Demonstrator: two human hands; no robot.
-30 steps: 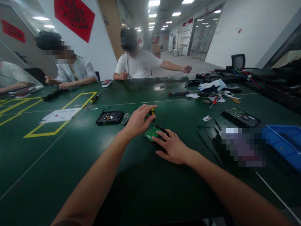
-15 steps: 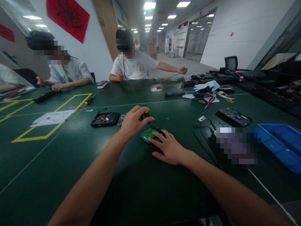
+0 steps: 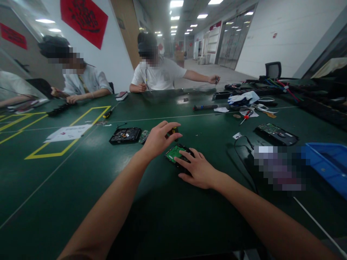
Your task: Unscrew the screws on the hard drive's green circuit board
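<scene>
1. Hard drive (image 3: 172,154) lay on the bench (image 3: 89,173), just in front of the wearer, green circuit side up, set at a slant. Nearer end was partly covered by the right hand (image 3: 202,172).
2. Right fingers were spread over the dark part and the edge of the green board, thumb along the near side. Read as a steadying touch; pressure could not be told.
3. Left hand (image 3: 157,140) was raised beside the far end. Its fingers and thumb pinched a yellow-and-black handle (image 3: 174,130), held about upright. Lower end was hidden, so contact with a screw could not be confirmed.
4. State of the work: green board was in place on the drive, no lifted edge seen. Tiny pale bits (image 3: 197,135) lay loose beyond it; too small to name.
5. Left of the hands, a black drive housing (image 3: 125,135) had a separate circuit board (image 3: 144,137) just beside it. By contrast, the drive under the fingers looked whole.
6. Out to the right: another drive (image 3: 276,134), board up, near a blue tray (image 3: 322,159). Red-handled screwdriver (image 3: 247,115) lay farther back, well apart from both hands.
</scene>
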